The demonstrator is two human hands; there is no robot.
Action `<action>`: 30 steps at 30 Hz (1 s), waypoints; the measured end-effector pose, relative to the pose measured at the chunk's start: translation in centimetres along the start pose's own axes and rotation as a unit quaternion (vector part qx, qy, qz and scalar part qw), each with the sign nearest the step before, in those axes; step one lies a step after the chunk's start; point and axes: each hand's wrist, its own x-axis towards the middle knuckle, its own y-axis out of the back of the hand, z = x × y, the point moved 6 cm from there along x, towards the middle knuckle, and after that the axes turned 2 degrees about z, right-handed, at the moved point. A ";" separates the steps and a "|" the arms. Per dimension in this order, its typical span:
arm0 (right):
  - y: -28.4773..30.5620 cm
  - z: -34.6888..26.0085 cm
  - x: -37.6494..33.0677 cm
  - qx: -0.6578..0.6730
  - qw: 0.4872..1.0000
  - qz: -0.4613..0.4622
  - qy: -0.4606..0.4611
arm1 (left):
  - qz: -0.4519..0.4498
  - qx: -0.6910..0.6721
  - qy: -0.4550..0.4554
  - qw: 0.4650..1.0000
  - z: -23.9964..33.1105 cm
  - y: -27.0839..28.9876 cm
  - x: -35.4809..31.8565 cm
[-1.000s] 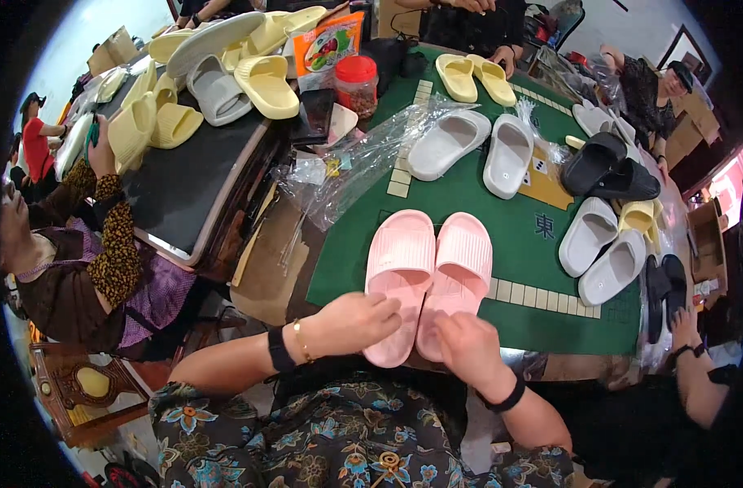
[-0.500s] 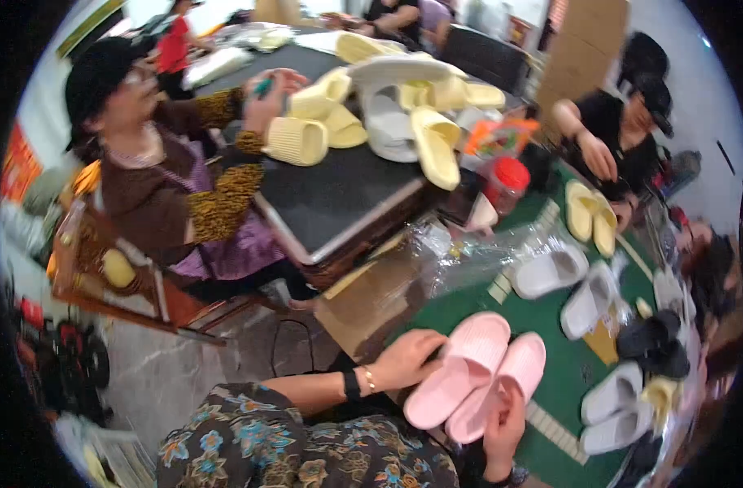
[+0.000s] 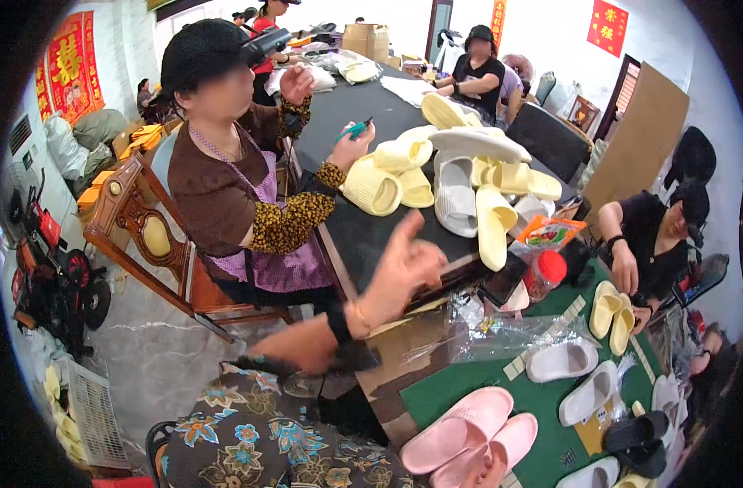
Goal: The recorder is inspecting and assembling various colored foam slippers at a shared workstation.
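Note:
My left hand (image 3: pixel 400 270) is raised over the near edge of the black table, index finger stretched out and the other fingers loosely bent. It holds nothing. A pair of pink slippers (image 3: pixel 463 423) lies side by side on the green table top (image 3: pixel 437 389). My right hand (image 3: pixel 493 470) is at the open heel end of the right pink slipper, gripping it; most of this hand is cut off by the lower edge. Past my left hand, a yellow slipper (image 3: pixel 492 232) hangs over the black table's edge, beside a grey slipper (image 3: pixel 455 195).
A co-worker in a brown top (image 3: pixel 217 183) holds a green tool (image 3: pixel 355 130) across the black table (image 3: pixel 339 98). Another co-worker (image 3: pixel 652 244) bends over yellow slippers (image 3: pixel 611 317). A red-lidded jar (image 3: pixel 545 276), clear plastic film (image 3: pixel 485 333), grey slippers (image 3: pixel 563 360) and black slippers (image 3: pixel 636 435) lie around.
My left hand has let go of the pink slippers and risen forward toward the black table. My view has tilted up, so the slippers and my right hand sit lower in it.

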 end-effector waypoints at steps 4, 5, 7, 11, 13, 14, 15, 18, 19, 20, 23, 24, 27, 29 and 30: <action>0.0 0.5 0.0 0.004 1.000 -0.006 -0.010 | 0.133 -0.164 -0.040 0.977 5.7 6.5 9.6; -0.2 0.8 -0.1 -0.008 1.000 -0.020 -0.022 | 0.167 -0.183 0.005 0.969 5.5 8.1 11.1; -0.2 0.8 -0.2 -0.014 1.000 -0.021 -0.016 | 0.181 -0.210 0.027 0.960 5.1 10.8 12.7; -0.5 1.4 -0.4 -0.005 0.997 -0.045 -0.066 | 0.202 -0.229 0.091 0.948 2.0 14.1 12.7; -0.5 1.1 -0.3 -0.004 0.998 -0.042 -0.043 | 0.208 -0.224 0.126 0.944 0.3 14.2 11.3; -0.5 0.8 -0.2 -0.007 0.999 -0.034 -0.020 | 0.193 -0.240 0.131 0.942 -0.5 13.5 10.5; -0.9 1.2 -0.2 0.027 0.996 -0.044 -0.071 | 0.175 -0.239 0.148 0.944 -1.1 12.7 9.5; -1.4 0.4 0.4 0.005 0.999 0.031 -0.029 | 0.148 -0.253 0.250 0.923 -3.5 7.7 6.4; -1.4 0.7 0.2 -0.011 0.998 0.006 -0.063 | 0.135 -0.246 0.316 0.906 -4.9 5.1 4.5; -1.8 1.1 0.3 -0.070 0.993 -0.018 -0.093 | 0.109 -0.249 0.365 0.890 -5.5 2.7 2.6; -1.5 1.1 -0.2 -0.044 0.994 0.003 -0.103 | 0.015 -0.279 0.483 0.830 -7.6 -6.1 -2.0; -1.5 0.8 -0.2 -0.043 0.995 0.003 -0.086 | -0.060 -0.328 0.488 0.807 -7.8 -9.4 -3.3; -1.6 1.0 -0.5 -0.019 0.992 0.009 -0.122 | -0.106 -0.305 0.540 0.777 -9.6 -15.1 -6.7; -1.7 1.1 -0.5 -0.002 0.991 0.015 -0.134 | -0.154 -0.250 0.540 0.789 -11.0 -16.8 -9.3; -1.6 1.4 -0.6 0.007 0.986 0.024 -0.163 | -0.195 -0.213 0.533 0.795 -11.8 -17.2 -10.6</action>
